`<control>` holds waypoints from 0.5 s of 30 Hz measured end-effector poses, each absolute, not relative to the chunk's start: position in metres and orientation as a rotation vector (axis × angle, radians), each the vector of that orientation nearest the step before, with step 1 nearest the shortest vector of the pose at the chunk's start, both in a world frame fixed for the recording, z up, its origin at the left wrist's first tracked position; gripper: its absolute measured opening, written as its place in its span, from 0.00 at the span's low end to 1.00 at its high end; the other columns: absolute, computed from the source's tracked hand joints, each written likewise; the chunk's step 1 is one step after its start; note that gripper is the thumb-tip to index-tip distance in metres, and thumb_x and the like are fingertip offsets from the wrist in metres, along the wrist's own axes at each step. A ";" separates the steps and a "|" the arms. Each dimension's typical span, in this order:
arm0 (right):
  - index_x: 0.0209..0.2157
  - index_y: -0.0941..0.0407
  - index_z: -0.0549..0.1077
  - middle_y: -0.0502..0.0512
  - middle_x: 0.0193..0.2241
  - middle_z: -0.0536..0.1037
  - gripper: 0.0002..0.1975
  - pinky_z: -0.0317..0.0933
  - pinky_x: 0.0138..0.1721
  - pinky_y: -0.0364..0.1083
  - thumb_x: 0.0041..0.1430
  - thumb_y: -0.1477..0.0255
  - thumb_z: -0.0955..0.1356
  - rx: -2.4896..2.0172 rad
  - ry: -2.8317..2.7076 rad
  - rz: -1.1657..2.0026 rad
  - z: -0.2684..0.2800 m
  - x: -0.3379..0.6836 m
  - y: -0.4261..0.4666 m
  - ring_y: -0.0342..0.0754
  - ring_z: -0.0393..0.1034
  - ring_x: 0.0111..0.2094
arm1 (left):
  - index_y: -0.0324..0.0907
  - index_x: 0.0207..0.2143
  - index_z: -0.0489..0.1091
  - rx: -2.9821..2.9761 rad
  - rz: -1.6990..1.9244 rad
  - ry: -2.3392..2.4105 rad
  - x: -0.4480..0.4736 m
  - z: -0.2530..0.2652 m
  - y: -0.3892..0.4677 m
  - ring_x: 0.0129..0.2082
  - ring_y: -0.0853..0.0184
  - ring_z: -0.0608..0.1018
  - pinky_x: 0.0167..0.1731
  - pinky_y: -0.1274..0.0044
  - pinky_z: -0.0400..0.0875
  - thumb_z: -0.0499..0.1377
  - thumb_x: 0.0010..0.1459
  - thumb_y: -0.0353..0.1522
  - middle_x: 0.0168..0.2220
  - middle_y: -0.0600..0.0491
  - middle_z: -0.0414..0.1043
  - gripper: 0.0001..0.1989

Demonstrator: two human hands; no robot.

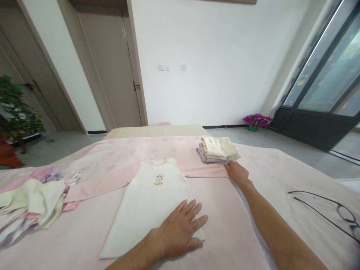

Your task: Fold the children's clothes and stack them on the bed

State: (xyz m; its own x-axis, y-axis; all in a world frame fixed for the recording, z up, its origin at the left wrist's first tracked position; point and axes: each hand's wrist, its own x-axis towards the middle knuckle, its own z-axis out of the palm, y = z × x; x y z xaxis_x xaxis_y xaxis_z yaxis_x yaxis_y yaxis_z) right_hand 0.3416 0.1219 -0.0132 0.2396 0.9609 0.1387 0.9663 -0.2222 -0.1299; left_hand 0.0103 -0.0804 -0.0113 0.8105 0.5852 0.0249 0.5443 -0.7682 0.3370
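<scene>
A child's long-sleeved shirt [146, 206], with a white body, pink sleeves and a small printed figure on the chest, lies flat with both sleeves spread sideways. My left hand [180, 230] rests palm down on its lower right side, fingers spread. At the end of the right-hand sleeve, my right hand [237, 173] has its fingers closed on the cuff. Just behind that hand sits a stack of folded clothes [219, 149], cream on top and mauve below. The other sleeve's end reaches a loose heap of clothes [36, 198] at the left.
A pale pink patterned cloth [225, 225] covers the surface under the clothes. Eyeglasses [344, 212] lie at the right, arms unfolded. Beyond the far edge, a pot of purple flowers [257, 120] stands on the floor; a leafy plant [17, 108] is at the left.
</scene>
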 end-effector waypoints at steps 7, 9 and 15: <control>0.49 0.54 0.73 0.61 0.49 0.75 0.17 0.54 0.51 0.50 0.68 0.66 0.58 -1.885 -2.176 -0.261 -0.021 0.294 0.086 0.55 0.65 0.51 | 0.46 0.70 0.45 2.725 0.175 0.708 0.009 -0.010 -0.099 0.70 0.54 0.44 0.67 0.61 0.40 0.49 0.65 0.49 0.71 0.45 0.38 0.36; 0.52 0.54 0.72 0.60 0.52 0.73 0.18 0.53 0.52 0.49 0.68 0.64 0.59 -1.786 -2.231 -0.203 -0.026 0.287 0.077 0.54 0.64 0.53 | 0.46 0.69 0.45 2.703 0.187 0.701 0.008 -0.008 -0.102 0.70 0.54 0.45 0.67 0.61 0.41 0.49 0.65 0.49 0.71 0.45 0.39 0.35; 0.46 0.53 0.74 0.56 0.48 0.74 0.16 0.54 0.47 0.46 0.58 0.78 0.62 -1.730 -2.202 -0.202 -0.027 0.308 0.064 0.51 0.64 0.49 | 0.47 0.66 0.52 2.623 0.398 0.871 0.005 -0.011 -0.114 0.67 0.59 0.56 0.66 0.67 0.49 0.56 0.64 0.40 0.68 0.47 0.51 0.31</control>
State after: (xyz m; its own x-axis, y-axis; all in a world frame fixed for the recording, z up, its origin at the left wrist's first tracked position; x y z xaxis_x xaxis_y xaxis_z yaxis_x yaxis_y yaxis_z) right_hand 0.3081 0.0642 -0.0270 -0.2064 0.9165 0.3428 0.9635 0.2514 -0.0920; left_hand 0.0053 -0.1144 -0.0110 0.7720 0.6169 0.1530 0.5194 -0.7511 0.4076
